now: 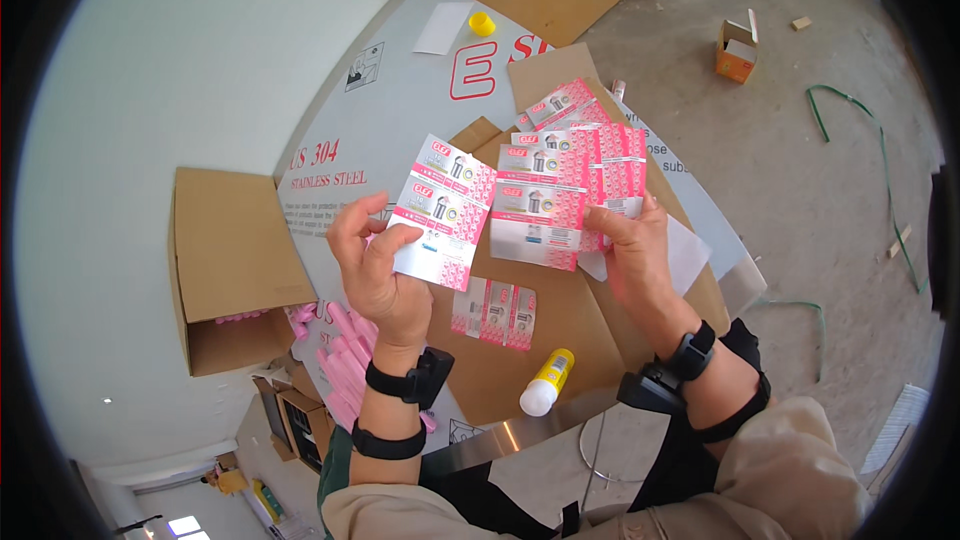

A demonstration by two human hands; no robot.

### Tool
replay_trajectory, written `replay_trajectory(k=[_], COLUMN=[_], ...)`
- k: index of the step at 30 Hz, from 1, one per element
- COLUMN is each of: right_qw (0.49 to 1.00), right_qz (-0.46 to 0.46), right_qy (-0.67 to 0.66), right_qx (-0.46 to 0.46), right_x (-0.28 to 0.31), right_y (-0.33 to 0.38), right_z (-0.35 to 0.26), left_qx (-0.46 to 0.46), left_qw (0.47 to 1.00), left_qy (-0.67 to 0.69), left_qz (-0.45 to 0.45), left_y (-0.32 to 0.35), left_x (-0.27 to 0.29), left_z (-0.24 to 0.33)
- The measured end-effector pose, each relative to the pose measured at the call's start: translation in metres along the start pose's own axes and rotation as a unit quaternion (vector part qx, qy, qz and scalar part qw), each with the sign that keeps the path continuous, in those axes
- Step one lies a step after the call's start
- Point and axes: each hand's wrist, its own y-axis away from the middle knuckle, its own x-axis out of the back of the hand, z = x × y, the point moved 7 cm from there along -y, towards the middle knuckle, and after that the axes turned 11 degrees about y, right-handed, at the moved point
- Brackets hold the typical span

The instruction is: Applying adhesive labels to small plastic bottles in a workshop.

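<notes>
My left hand [383,275] pinches a pink-and-white printed card [440,210] between thumb and fingers, holding it up over the table. In my right hand [638,252], the thumb presses on a similar printed card [538,210]. The two cards are side by side, their near edges almost meeting. Behind the right one, several more printed cards [620,155] lie fanned out and overlapping. A smaller printed piece [495,313] lies on the brown cardboard [590,325] below my hands. Nearer me rests a yellow glue stick [550,380] with a white end.
An open cardboard box [240,250] stands at the left, beside a heap of pink tubes [350,360]. A yellow cap [482,23] and white paper [442,28] lie at the table's far end. On the floor at right are an orange box [737,50] and green strapping [885,150].
</notes>
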Motion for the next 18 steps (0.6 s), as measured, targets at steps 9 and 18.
replay_trajectory(k=[9,18], right_qw=[1.000,1.000], right_qz=[0.002,0.018], right_qy=[0.006,-0.020], right_qx=[0.007,0.015], right_x=[0.003,0.005], right_y=[0.001,-0.001], right_z=[-0.003,-0.006], left_qx=[0.103,0.119], left_qw=[0.990,0.989], left_qy=[0.074,0.065], left_qz=[0.056,0.057], left_y=[0.015,0.015], left_x=[0.012,0.006], left_z=[-0.009,-0.003])
